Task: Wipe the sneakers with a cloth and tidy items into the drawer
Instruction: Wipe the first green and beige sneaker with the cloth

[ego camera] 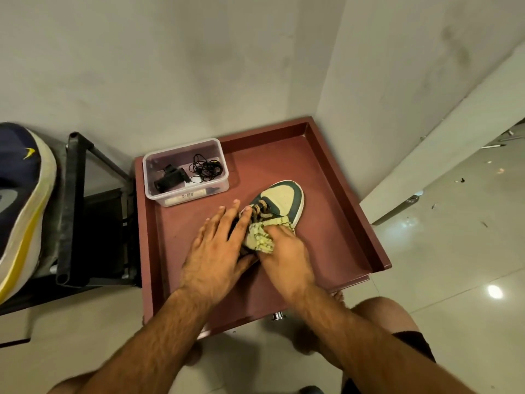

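Head view, looking down. A reddish-brown drawer (341, 177), pulled open, fills the centre of the frame, with its metal knob (277, 316) at the lower edge.

Sneaker (277, 204), green and cream with tan laces, lies on the drawer floor at centre, toe pointing to the upper right. Its heel end is covered by both hands.

Left hand (218, 251), centre of frame, lies flat over the rear half of the sneaker. Fingers are straight and spread, tips reaching toward the laces, nothing clasped. The thumb appears to tuck under along the shoe's side, though that part is in shadow.

Right hand (287, 260), just right of the left and touching it, presses a yellowish cloth (260, 238) onto the sneaker's side below the laces. Fingers are bent over the cloth, bunching it against the shoe. The fingertips are hidden by the cloth.

Upper left corner of the drawer: a clear plastic box (186, 172), sitting apart from the sneaker. Inside it are a coiled black cord (206, 167), a small black device (170, 179) and a pale tube-like item with lettering along the near wall.

Left edge of frame: a second sneaker (22, 200), navy with a white and yellow sole, resting on a black metal rack (74, 206) outside the drawer.

Bare knees show at the bottom of the frame, over a glossy tiled floor (454, 251).
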